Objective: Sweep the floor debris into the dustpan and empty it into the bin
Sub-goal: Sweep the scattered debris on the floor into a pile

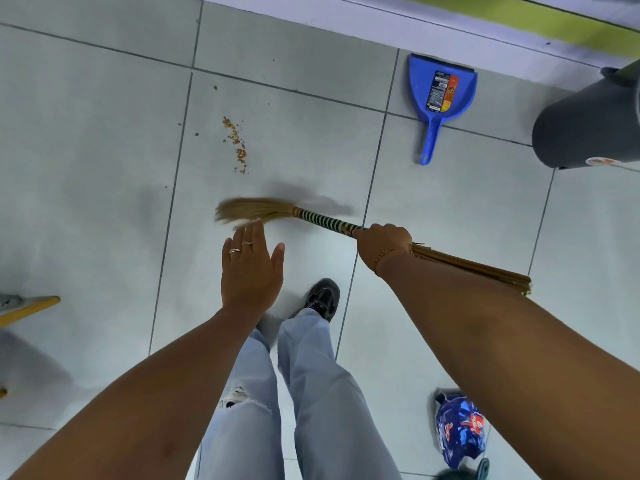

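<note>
A line of brown debris (236, 143) lies on the grey tiled floor, with a few crumbs scattered around it. My right hand (382, 241) grips a straw broom (263, 209) by its striped handle; the blurred bristles hang just below the debris. My left hand (251, 268) is flat, fingers apart, holding nothing, just beneath the bristles. A blue dustpan (440, 95) lies on the floor at the upper right, handle pointing toward me. The dark grey bin (588, 126) stands to the right of the dustpan.
A wall base with a green stripe (519, 15) runs along the top. A blue plastic bag (457, 431) lies at the lower right by my leg. A yellow-edged object (27, 306) juts in at the left. My shoe (323, 296) stands below the broom.
</note>
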Demonstrator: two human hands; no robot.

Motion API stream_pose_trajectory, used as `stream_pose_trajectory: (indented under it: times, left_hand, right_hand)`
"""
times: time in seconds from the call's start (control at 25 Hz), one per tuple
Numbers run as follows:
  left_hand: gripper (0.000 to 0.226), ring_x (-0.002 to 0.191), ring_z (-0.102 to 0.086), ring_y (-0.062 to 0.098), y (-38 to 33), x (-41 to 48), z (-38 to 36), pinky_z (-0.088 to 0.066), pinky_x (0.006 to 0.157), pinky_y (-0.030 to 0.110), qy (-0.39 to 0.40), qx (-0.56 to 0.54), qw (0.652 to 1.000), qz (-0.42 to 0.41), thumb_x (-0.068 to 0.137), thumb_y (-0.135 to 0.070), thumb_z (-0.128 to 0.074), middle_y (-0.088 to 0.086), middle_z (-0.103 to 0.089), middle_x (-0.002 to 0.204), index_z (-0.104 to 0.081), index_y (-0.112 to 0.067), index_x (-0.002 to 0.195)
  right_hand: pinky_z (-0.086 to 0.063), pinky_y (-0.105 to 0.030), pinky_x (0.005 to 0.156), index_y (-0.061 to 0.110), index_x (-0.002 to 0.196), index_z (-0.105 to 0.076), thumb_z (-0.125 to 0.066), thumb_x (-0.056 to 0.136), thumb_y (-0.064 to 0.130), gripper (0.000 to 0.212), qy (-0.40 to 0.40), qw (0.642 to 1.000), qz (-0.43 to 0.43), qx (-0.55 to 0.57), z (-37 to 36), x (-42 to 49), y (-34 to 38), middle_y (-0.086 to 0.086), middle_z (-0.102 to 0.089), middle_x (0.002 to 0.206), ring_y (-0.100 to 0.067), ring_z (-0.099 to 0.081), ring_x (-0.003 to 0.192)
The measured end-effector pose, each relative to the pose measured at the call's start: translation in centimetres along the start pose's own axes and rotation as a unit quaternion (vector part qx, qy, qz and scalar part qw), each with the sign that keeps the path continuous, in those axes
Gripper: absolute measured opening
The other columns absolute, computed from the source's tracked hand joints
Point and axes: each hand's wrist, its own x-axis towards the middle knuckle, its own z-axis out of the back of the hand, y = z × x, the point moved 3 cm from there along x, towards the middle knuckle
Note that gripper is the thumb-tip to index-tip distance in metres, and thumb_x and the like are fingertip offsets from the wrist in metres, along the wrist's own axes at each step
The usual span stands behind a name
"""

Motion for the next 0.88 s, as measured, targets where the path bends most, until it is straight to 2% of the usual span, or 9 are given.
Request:
stream_pose_trajectory:
  times: [0.2, 0.4, 0.52, 0.6, 0.76, 0.88]
  left_hand:
    - [0.054, 0.137, -0.031, 0.035, 0.4, 2.2, 1.6, -0.023, 0.114, 0.047, -0.021, -0.003, 1.0, 0.003, 0.096, -0.031, -0.041, 0.024, -0.046, 0.139, -0.03, 0.0, 0.138]
    - [0.053, 0.135, -0.034, 0.037, 1.6, 3.8, 3.3, -0.026, 0.112, 0.048, -0.019, -0.004, 1.0, 0.004, 0.095, -0.029, -0.044, 0.025, -0.048, 0.136, -0.032, 0.002, 0.137]
    - [0.053, 0.13, -0.04, 0.04, 1.9, 3.9, 4.8, -0.031, 0.109, 0.05, -0.006, -0.006, 1.0, 0.009, 0.093, -0.027, -0.048, 0.027, -0.052, 0.131, -0.036, 0.004, 0.134]
    - [0.052, 0.129, -0.042, 0.04, 1.8, 4.4, 6.6, -0.032, 0.108, 0.05, -0.004, -0.009, 1.0, 0.006, 0.093, -0.027, -0.048, 0.027, -0.054, 0.13, -0.037, 0.005, 0.133]
    - [0.054, 0.132, -0.038, 0.038, 1.7, 6.1, 9.9, -0.029, 0.111, 0.048, 0.017, -0.012, 1.0, -0.009, 0.094, -0.028, -0.047, 0.026, -0.049, 0.135, -0.034, 0.003, 0.136]
    - [0.054, 0.134, -0.036, 0.037, 2.2, 7.9, 11.1, -0.027, 0.112, 0.047, 0.022, -0.002, 0.999, -0.029, 0.094, -0.029, -0.046, 0.025, -0.048, 0.137, -0.033, 0.002, 0.137]
  right_hand:
    - [-0.039, -0.032, 0.068, 0.021, 0.132, -0.053, -0.042, 0.094, 0.008, 0.042, -0.013, 1.0, 0.0, 0.017, 2.4, 2.1, 0.5, -0.003, -0.063, 0.114, -0.026, -0.062, 0.106]
    - [-0.04, -0.034, 0.07, 0.025, 0.139, -0.044, -0.035, 0.096, 0.009, 0.047, -0.035, 0.998, 0.021, 0.051, 5.0, 1.4, 1.3, -0.005, -0.061, 0.118, -0.029, -0.061, 0.107]
    - [-0.044, -0.036, 0.071, 0.033, 0.143, -0.035, -0.032, 0.097, 0.013, 0.05, -0.048, 0.994, 0.06, 0.075, 5.8, -0.8, 1.0, -0.006, -0.061, 0.118, -0.03, -0.063, 0.101]
    - [-0.042, -0.035, 0.068, 0.035, 0.143, -0.034, -0.032, 0.099, 0.021, 0.046, -0.059, 0.991, 0.067, 0.104, 6.9, -2.5, 1.1, -0.006, -0.06, 0.118, -0.03, -0.064, 0.097]
    - [-0.039, -0.035, 0.065, 0.022, 0.152, -0.017, -0.029, 0.102, 0.035, 0.053, -0.057, 0.988, 0.041, 0.138, 9.5, -3.6, 2.1, -0.011, -0.054, 0.126, -0.032, -0.064, 0.097]
    - [-0.038, -0.034, 0.064, 0.009, 0.141, -0.035, -0.031, 0.102, 0.034, 0.046, -0.089, 0.98, 0.045, 0.173, 11.3, -2.5, 2.5, -0.012, -0.053, 0.124, -0.033, -0.062, 0.099]
